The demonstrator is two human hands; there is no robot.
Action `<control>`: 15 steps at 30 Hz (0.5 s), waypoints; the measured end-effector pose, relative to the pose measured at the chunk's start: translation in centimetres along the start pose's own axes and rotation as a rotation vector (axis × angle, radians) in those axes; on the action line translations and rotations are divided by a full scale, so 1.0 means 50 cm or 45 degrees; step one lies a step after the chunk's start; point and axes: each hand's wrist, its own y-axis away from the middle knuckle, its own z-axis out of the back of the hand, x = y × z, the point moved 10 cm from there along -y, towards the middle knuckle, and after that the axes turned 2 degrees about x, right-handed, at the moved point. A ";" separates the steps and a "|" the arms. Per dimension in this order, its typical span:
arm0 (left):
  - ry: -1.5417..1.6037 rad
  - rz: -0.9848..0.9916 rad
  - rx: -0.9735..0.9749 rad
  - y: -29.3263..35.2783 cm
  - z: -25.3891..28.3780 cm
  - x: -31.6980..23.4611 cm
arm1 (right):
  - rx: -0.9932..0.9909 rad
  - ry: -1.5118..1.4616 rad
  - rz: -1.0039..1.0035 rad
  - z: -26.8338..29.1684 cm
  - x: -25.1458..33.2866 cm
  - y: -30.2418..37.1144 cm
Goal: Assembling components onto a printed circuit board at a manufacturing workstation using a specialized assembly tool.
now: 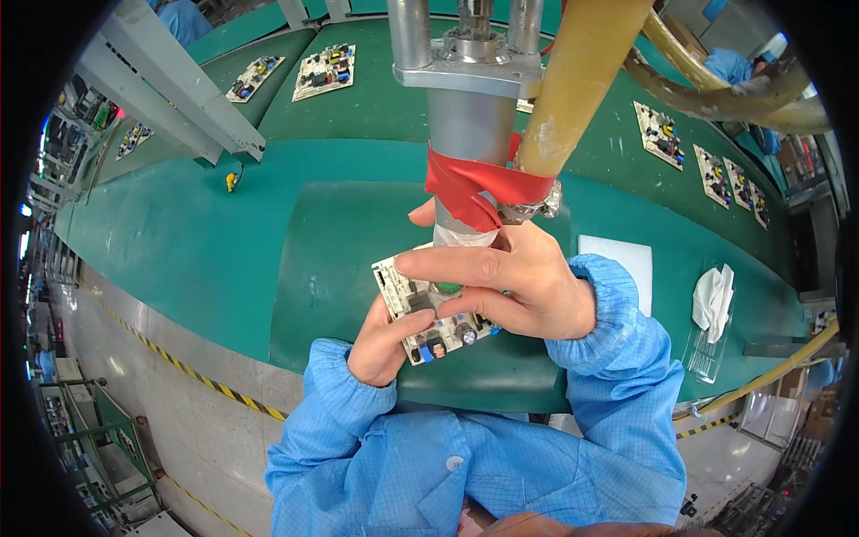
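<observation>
My left hand (380,345) grips a pale circuit board (389,279) by its near left edge, thumb on top. The board is tilted and carries black, blue and silver parts. Over it hangs a grey dispensing nozzle (456,125) wrapped in red tape (479,188), with a clear film-like wrap at its lower end. My right hand (519,273) is closed around that lower end, index finger and thumb in front and a fingertip showing behind. Between index finger and thumb shows something green (447,288). My fingers hide the nozzle's tip and part of the board.
A thick yellowish hose (582,80) slants down to the nozzle. More circuit boards (324,72) lie on the green surface beyond, several at the right (659,134). Right of my hand are a white pad (617,259) and a white cloth (712,300) on a clear tray. Grey posts (170,80) stand left.
</observation>
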 end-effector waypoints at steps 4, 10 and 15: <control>-0.063 -0.056 0.034 0.005 0.003 -0.008 | 0.034 -0.033 -0.061 -0.005 -0.004 -0.002; -0.069 -0.069 0.054 0.006 -0.003 -0.017 | 0.044 -0.021 -0.048 -0.006 -0.006 -0.002; -0.049 -0.082 0.046 0.008 0.007 -0.022 | 0.044 0.014 -0.029 -0.007 -0.007 -0.006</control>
